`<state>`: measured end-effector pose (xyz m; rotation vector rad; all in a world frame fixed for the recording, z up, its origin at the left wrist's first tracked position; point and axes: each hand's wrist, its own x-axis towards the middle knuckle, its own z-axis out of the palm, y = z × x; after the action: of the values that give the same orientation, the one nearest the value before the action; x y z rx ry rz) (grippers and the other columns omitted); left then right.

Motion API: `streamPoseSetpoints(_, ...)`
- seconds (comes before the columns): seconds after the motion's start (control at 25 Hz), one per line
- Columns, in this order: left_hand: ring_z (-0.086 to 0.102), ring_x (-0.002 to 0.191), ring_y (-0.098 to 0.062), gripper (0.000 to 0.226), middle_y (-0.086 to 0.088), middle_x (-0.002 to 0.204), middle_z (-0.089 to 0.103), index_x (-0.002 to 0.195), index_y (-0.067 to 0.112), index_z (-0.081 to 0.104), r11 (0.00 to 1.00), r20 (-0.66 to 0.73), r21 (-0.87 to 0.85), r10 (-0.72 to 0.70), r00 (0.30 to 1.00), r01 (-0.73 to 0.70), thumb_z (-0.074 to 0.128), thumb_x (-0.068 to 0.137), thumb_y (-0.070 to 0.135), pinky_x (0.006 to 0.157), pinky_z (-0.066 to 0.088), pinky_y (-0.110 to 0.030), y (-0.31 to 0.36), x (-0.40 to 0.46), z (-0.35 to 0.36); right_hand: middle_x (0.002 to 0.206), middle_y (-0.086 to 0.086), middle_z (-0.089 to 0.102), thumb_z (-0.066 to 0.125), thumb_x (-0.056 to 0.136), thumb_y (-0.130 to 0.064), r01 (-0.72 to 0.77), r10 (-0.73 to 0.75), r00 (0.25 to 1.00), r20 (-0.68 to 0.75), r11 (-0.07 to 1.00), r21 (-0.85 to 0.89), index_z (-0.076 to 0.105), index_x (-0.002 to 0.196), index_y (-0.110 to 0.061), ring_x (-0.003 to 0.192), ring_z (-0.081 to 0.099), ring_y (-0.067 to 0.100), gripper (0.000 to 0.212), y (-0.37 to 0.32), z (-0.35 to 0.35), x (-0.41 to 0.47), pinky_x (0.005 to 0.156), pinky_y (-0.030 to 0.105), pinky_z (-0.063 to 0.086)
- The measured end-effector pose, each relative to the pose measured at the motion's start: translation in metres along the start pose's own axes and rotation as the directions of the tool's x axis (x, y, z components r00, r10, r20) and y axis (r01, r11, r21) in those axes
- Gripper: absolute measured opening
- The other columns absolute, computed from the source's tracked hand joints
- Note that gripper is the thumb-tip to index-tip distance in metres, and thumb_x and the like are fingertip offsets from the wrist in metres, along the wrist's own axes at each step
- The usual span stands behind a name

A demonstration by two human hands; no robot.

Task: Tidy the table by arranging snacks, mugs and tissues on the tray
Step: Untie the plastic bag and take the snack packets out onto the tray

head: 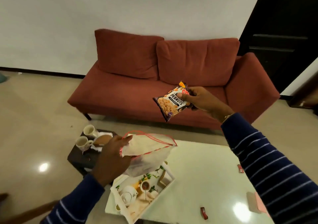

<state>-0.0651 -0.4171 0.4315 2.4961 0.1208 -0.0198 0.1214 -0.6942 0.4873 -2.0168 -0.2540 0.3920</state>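
Note:
My right hand point(200, 99) pinches a peanuts packet point(173, 102) by its top and holds it up in front of the sofa. My left hand point(113, 156) grips a clear plastic bag with red edging point(149, 148) over the table's left end. Below the bag lies a white tray point(167, 183) with a printed teapot and cup picture, on the pale table point(203, 168). Two white mugs point(89, 131) point(83, 142) and crumpled tissues point(97, 148) sit on a small dark stool point(80, 158) left of the table.
A red sofa point(137, 89) stands behind the table. Small red wrapped sweets point(204, 213) point(240, 168) lie on the table at the right, and a pink paper point(256, 204) near its right edge. A brown plate point(103, 139) sits by the mugs.

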Motion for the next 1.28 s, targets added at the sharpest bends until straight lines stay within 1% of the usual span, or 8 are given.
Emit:
streamPoseSetpoints(0.16, 0.054, 0.087, -0.005, 0.054, 0.010, 0.104, 0.056, 0.121, 0.017, 0.068, 0.993, 0.033, -0.018, -0.118, 0.992, 0.119, 0.080, 0.071, 0.002, 0.078, 0.050, -0.021, -0.053, -0.018, 0.038, 0.072, -0.006, 0.075, 0.067, 0.093, -0.034, -0.146, 0.154, 0.987, -0.042, 0.977, 0.156, 0.071, 0.096, -0.015, 0.055, 0.061, 0.001, 0.020, 0.098, 0.053, 0.047, 0.046, 0.017, 0.044)
streamPoseSetpoints(0.32, 0.054, 0.073, -0.002, 0.061, 0.009, 0.096, 0.058, 0.115, 0.015, 0.071, 0.967, 0.108, -0.024, -0.250, 0.962, 0.254, 0.070, 0.061, -0.014, 0.071, 0.038, 0.002, -0.099, -0.029, 0.080, 0.080, -0.003, 0.075, 0.065, 0.094, -0.038, -0.318, 0.321, 0.947, -0.009, 0.940, 0.124, 0.068, 0.099, -0.022, 0.060, 0.058, 0.008, 0.017, 0.219, 0.133, 0.074, 0.049, 0.022, 0.043)
streamPoseSetpoints(0.48, 0.049, 0.074, 0.001, 0.060, 0.015, 0.098, 0.055, 0.119, 0.018, 0.071, 0.937, 0.173, -0.012, -0.342, 0.923, 0.350, 0.071, 0.066, -0.011, 0.073, 0.033, 0.007, -0.133, -0.036, 0.119, 0.087, 0.006, 0.068, 0.061, 0.097, -0.033, -0.498, 0.490, 0.866, 0.096, 0.861, 0.098, 0.064, 0.104, -0.014, 0.065, 0.052, 0.017, 0.021, 0.332, 0.223, 0.088, 0.054, 0.029, 0.040)
streamPoseSetpoints(0.84, 0.052, 0.063, 0.004, 0.061, -0.005, 0.114, 0.064, 0.131, 0.008, 0.061, 0.915, 0.262, -0.062, -0.372, 0.891, 0.400, 0.079, 0.073, -0.002, 0.066, 0.034, 0.009, -0.187, -0.036, 0.193, 0.104, 0.019, 0.070, 0.067, 0.092, -0.038, -0.641, 0.632, 0.758, 0.160, 0.768, 0.006, 0.065, 0.101, -0.012, 0.091, 0.068, 0.034, 0.028, 0.483, 0.344, 0.136, 0.073, 0.045, 0.053)
streamPoseSetpoints(0.92, 0.055, 0.079, 0.009, 0.065, -0.004, 0.120, 0.060, 0.136, 0.011, 0.056, 0.908, 0.276, -0.074, -0.379, 0.883, 0.412, 0.078, 0.076, 0.001, 0.069, 0.034, 0.008, -0.195, -0.033, 0.202, 0.104, 0.014, 0.070, 0.067, 0.090, -0.040, -0.649, 0.646, 0.755, 0.115, 0.761, -0.014, 0.065, 0.101, -0.017, 0.104, 0.067, 0.040, 0.026, 0.492, 0.347, 0.141, 0.077, 0.044, 0.052)
streamPoseSetpoints(1.04, 0.047, 0.067, 0.004, 0.072, -0.006, 0.122, 0.058, 0.140, 0.010, 0.052, 0.926, 0.282, -0.057, -0.344, 0.896, 0.373, 0.078, 0.074, 0.001, 0.070, 0.034, 0.008, -0.206, -0.025, 0.211, 0.124, 0.009, 0.065, 0.066, 0.088, -0.045, -0.609, 0.605, 0.790, -0.099, 0.759, -0.229, 0.058, 0.127, -0.018, 0.120, 0.059, 0.031, 0.048, 0.466, 0.337, 0.134, 0.101, 0.047, 0.045)
streamPoseSetpoints(1.16, 0.047, 0.072, 0.007, 0.076, -0.005, 0.119, 0.055, 0.140, 0.008, 0.051, 0.930, 0.278, -0.083, -0.322, 0.905, 0.357, 0.076, 0.069, -0.003, 0.072, 0.031, 0.009, -0.208, -0.016, 0.211, 0.104, 0.003, 0.072, 0.065, 0.089, -0.028, -0.396, 0.372, 0.896, -0.241, 0.917, -0.057, 0.066, 0.112, -0.010, 0.097, 0.068, 0.012, 0.029, 0.376, 0.310, 0.108, 0.088, 0.039, 0.055)
streamPoseSetpoints(1.28, 0.048, 0.092, 0.017, 0.073, 0.004, 0.113, 0.047, 0.139, 0.008, 0.051, 0.922, 0.252, -0.146, -0.315, 0.915, 0.357, 0.074, 0.070, 0.000, 0.071, 0.027, 0.014, -0.203, -0.011, 0.214, 0.083, -0.001, 0.076, 0.058, 0.087, -0.012, -0.148, 0.141, 0.989, 0.048, 0.958, 0.244, 0.076, 0.084, -0.014, 0.079, 0.072, 0.013, 0.018, 0.275, 0.275, 0.053, 0.070, 0.027, 0.057)
